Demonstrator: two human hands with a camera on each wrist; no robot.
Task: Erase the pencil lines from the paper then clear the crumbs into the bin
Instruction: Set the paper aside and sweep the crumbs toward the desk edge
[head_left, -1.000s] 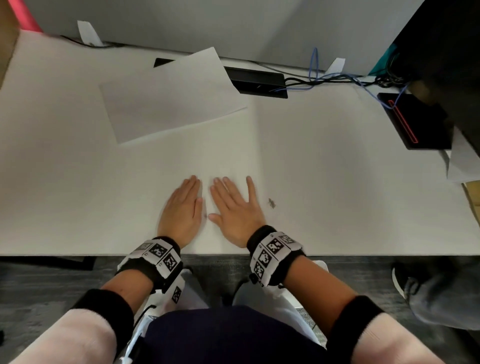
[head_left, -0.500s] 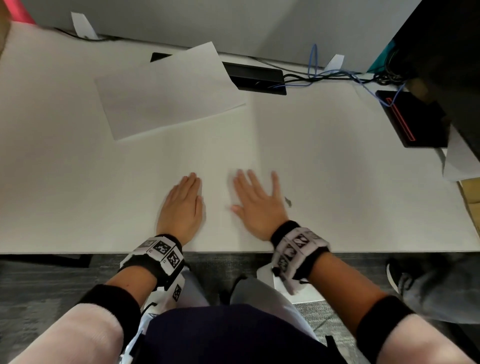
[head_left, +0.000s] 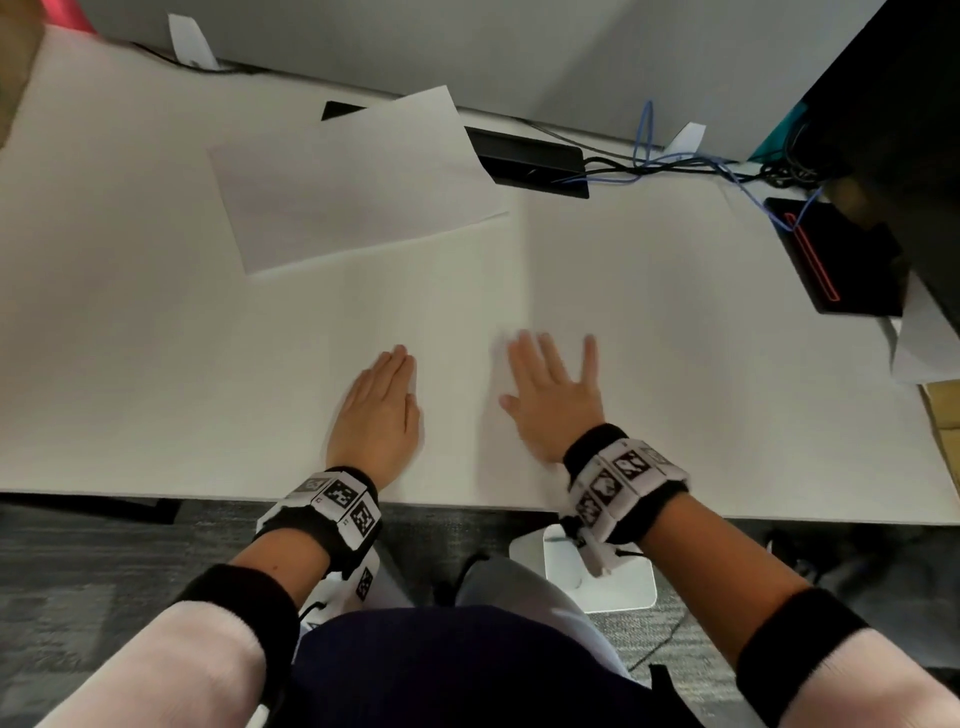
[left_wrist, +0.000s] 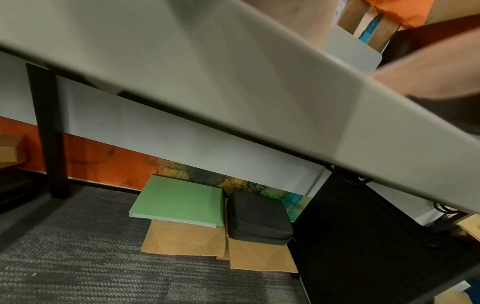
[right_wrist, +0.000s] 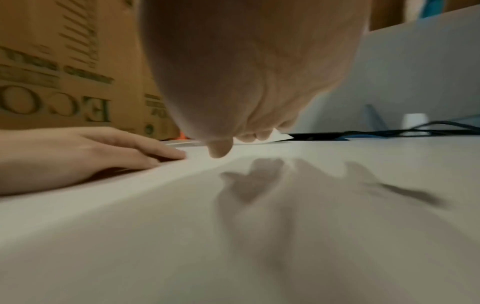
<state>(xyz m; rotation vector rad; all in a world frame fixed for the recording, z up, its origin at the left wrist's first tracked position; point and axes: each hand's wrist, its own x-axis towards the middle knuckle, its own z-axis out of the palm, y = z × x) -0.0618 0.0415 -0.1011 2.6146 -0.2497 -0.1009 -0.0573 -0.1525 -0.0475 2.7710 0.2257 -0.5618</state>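
Observation:
The white sheet of paper (head_left: 343, 176) lies askew at the back of the white table (head_left: 130, 312); no pencil lines show on it. My left hand (head_left: 376, 410) rests flat on the table near the front edge, fingers together, and shows again in the right wrist view (right_wrist: 91, 152). A palm's width to its right my right hand (head_left: 550, 400) has its fingers spread and straight; it hovers just above the surface and casts a shadow (right_wrist: 259, 185). It holds nothing. No crumbs are visible. A white bin (head_left: 597, 577) stands on the floor below the table edge, under my right wrist.
A black cable slot (head_left: 524, 161) with black and blue cables (head_left: 675, 166) runs along the back. A black device with a red line (head_left: 831, 260) sits at the far right. Cardboard boxes (right_wrist: 64, 72) stand to the left. Under the table lie a green folder (left_wrist: 179, 201) and a black case (left_wrist: 259, 218).
My right hand has slid to the right, away from the left hand. The dark speck of crumbs seen beside it earlier is no longer visible. The left hand has stayed put.

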